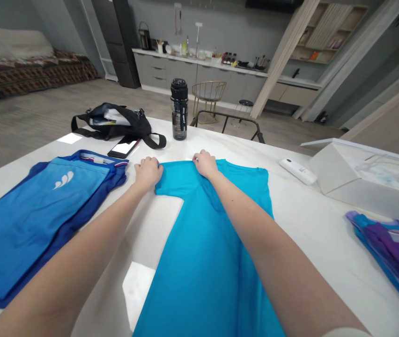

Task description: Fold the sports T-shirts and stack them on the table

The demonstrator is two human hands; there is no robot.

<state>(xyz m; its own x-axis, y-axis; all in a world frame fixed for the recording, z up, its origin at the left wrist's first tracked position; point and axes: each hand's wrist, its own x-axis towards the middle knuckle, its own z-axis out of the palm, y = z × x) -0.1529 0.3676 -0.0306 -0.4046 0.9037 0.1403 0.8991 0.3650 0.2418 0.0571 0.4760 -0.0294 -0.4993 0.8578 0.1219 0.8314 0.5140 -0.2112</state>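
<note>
A turquoise T-shirt (199,252) lies spread on the white table (150,220) in front of me, its sleeve stretched out to the left. My left hand (148,172) pinches the outer end of that sleeve. Along the sleeve's top edge, toward the shoulder, my right hand (205,164) has its fingers closed on the fabric. My right forearm crosses over the shirt and hides part of it. To the left lies a blue jersey (45,206) with white and yellow marks, spread flat and close to my left forearm.
Behind the shirt stand a dark water bottle (179,110), a black bag (115,122) and a phone (124,146). On the right are a white remote-like device (298,171), an open white box (357,178) and folded purple and blue clothing (392,248). A chair (227,119) stands beyond the table.
</note>
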